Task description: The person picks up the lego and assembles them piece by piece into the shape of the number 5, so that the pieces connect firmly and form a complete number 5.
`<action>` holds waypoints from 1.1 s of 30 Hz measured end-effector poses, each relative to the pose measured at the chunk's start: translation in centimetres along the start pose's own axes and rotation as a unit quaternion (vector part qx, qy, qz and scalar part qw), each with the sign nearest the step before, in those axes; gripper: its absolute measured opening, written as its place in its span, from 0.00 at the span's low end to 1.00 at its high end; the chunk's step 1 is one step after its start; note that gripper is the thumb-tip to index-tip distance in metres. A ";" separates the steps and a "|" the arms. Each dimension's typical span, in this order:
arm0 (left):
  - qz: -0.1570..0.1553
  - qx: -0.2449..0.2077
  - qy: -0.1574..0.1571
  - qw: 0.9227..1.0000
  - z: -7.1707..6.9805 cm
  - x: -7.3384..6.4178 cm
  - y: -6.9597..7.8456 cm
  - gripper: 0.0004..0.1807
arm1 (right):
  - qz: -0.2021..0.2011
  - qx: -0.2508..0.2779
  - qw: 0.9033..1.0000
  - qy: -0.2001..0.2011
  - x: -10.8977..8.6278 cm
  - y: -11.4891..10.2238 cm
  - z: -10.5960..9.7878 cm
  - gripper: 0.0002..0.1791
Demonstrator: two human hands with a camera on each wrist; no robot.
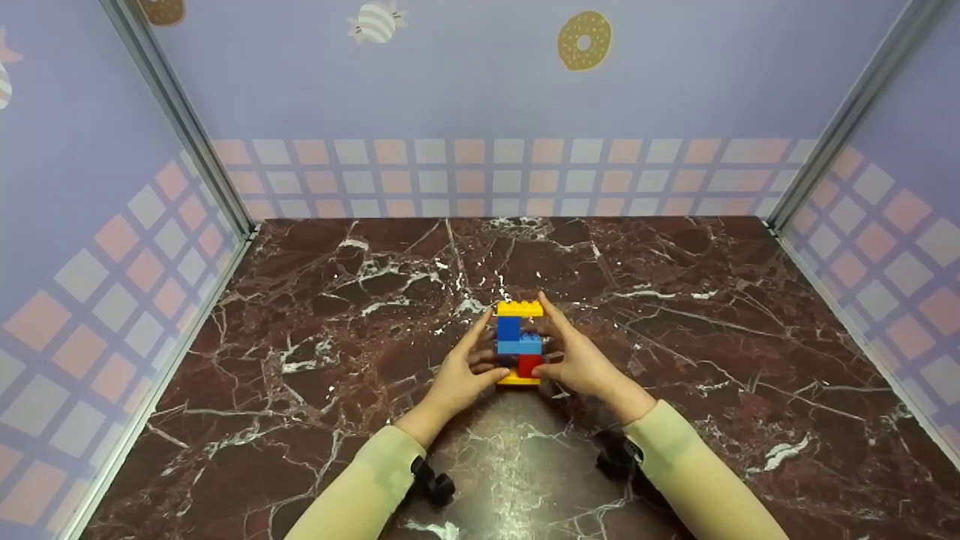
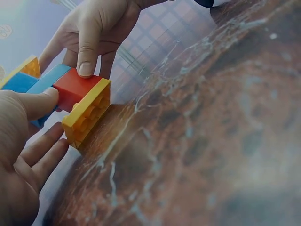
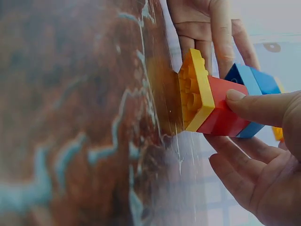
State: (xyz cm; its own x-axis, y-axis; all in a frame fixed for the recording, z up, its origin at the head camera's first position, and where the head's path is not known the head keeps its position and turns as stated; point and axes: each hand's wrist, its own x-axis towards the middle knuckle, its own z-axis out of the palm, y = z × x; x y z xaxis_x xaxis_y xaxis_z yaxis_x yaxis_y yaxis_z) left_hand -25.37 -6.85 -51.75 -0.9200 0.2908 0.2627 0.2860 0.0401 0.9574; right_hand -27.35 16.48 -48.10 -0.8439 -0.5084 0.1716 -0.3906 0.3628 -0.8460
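A small stack of toy building bricks [image 1: 529, 346] stands between both hands at the middle of the table. From the bottom it has a yellow base brick [image 2: 89, 113], a red brick [image 3: 225, 106], a light blue brick [image 1: 508, 347], a darker blue brick [image 1: 508, 328] and a yellow top brick [image 1: 520, 308]. My left hand [image 1: 456, 381] grips its left side, thumb low at the front. From the right, my right hand [image 1: 589, 367] holds it with the thumb on the red brick. The base's hollow underside shows in both wrist views; whether an edge touches the table I cannot tell.
Dark red marbled table [image 1: 360, 420] surrounds the hands. Patterned panels stand at the back [image 1: 465, 82], left [image 1: 82, 225] and right [image 1: 885, 210]. Black wrist devices [image 1: 433, 482] hang below the pale sleeves [image 1: 697, 472].
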 end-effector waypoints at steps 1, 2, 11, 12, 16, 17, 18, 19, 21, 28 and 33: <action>-0.002 0.001 -0.002 1.000 0.0 0.0 0.0 0.52 | 0.002 0.003 1.000 0.000 0.0 0.1 0.0 0.63; -0.005 0.002 -0.004 1.000 0.0 0.0 0.0 0.53 | 0.003 0.004 1.000 0.001 0.0 0.2 0.0 0.63; -0.017 0.019 -0.009 1.000 0.0 0.1 0.0 0.56 | 0.004 0.034 0.999 0.005 0.2 0.6 0.1 0.62; -0.019 0.020 -0.009 1.000 0.0 0.1 0.0 0.57 | 0.009 0.036 0.999 0.007 0.2 0.6 0.2 0.61; -0.022 0.015 -0.008 1.000 0.0 0.1 0.1 0.57 | 0.038 0.045 0.998 0.017 0.2 0.7 0.2 0.58; -0.023 0.012 -0.007 1.000 0.0 0.1 0.1 0.57 | 0.043 0.042 0.998 0.021 0.3 0.8 0.3 0.56; -0.024 0.006 -0.006 1.000 0.0 0.1 0.1 0.57 | 0.046 0.038 0.998 0.023 0.3 0.8 0.3 0.54; -0.027 0.000 -0.005 1.000 0.0 0.2 0.1 0.57 | 0.050 0.038 0.998 0.025 0.3 0.8 0.3 0.52; -0.030 -0.007 -0.003 1.000 0.0 0.2 0.1 0.57 | 0.054 0.036 0.997 0.030 0.4 1.0 0.4 0.49; -0.032 -0.008 0.005 0.999 0.0 0.2 -0.2 0.56 | 0.074 0.033 0.995 0.052 0.5 1.4 0.5 0.51; -0.032 -0.022 0.013 0.999 0.0 0.2 -0.4 0.54 | 0.080 0.026 0.994 0.064 0.5 1.6 0.5 0.51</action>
State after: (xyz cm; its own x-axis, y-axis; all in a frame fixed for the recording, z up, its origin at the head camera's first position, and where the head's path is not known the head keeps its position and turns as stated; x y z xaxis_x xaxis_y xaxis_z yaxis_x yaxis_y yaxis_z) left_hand -25.68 -6.76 -52.03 -0.9427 0.2646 0.2032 0.2151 0.0166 0.9764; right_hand -28.20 16.45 -49.60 -0.9351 -0.3421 0.0926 -0.2304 0.3882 -0.8923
